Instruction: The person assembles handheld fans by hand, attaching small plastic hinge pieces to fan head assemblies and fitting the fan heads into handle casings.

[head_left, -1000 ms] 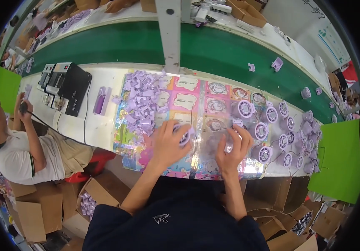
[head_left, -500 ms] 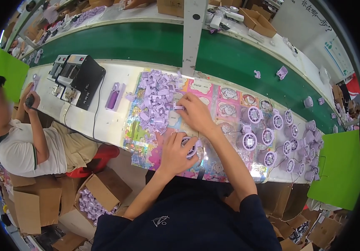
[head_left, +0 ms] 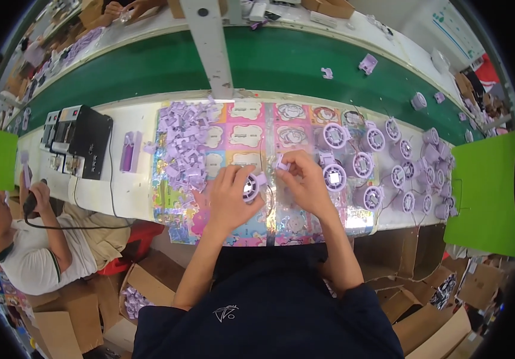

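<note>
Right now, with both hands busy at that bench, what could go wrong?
The small lilac plastic piece pinched in the right hand might slip free. That hand could also bump the round lilac plastic housings close on its right. The separate round lilac housing might shift if the left hand loosens its hold.

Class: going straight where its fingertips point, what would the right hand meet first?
Likely the round purple housing in the left hand, past the small part the right hand holds; depth is unclear.
</note>
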### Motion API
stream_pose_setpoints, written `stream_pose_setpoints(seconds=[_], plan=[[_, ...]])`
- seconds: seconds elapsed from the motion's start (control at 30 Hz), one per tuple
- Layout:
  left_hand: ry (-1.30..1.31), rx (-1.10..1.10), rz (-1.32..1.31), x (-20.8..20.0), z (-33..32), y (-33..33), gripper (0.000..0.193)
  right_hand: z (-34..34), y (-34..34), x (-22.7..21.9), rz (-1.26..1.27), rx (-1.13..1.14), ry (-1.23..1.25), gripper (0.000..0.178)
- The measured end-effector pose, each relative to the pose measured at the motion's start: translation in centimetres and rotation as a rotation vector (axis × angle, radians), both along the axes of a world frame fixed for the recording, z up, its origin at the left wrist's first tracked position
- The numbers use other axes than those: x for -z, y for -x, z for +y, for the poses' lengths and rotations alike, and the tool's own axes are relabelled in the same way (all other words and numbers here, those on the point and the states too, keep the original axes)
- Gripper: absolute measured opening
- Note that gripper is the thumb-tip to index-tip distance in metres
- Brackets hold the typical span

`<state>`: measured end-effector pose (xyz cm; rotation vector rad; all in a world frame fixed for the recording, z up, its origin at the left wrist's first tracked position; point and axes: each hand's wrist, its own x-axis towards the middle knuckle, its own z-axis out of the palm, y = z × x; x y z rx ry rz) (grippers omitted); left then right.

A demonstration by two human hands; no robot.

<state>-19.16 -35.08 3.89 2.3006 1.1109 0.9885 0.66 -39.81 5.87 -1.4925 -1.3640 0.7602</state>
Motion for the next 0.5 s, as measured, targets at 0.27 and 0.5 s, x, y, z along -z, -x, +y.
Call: stream_pose_setpoints(seconds=[0.27, 0.5], plan=[[0.15, 0.131, -0.002, -0.2, 1.0, 0.6, 0.051, -2.3, 0.6, -2.2, -0.11, -0.156, -0.03, 0.02], [0.139, 0.096, -0.012, -0.1, 0.8, 0.5, 0.051, -1.3, 0.2, -2.4, -0.131, -0.161, 0.033, 0.03]])
